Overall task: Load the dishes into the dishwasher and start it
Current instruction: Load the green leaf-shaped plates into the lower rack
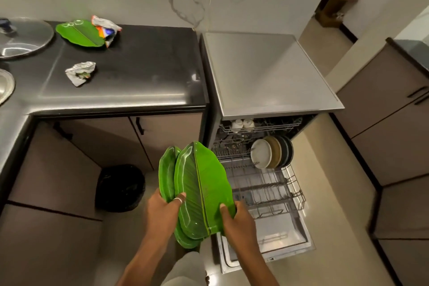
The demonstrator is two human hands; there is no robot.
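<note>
Stack of green leaf plates (202,183) held on edge just left of pulled-out lower rack (274,193), near open dishwasher door (285,234). Left hand (162,209) gripping near-left rim, thumb across front face; right hand (239,218) gripping near-right rim. Round plates (271,153) standing at far right of rack; nearer tines free.

Judgement: peel off one plate at a time, keep upright, slot between free tines. Risk: stack sliding apart mid-transfer.

One more green plate (79,32) lying on bench (139,72), far left.

Two white cups (242,123), two crumpled wrappers (80,73)
</note>
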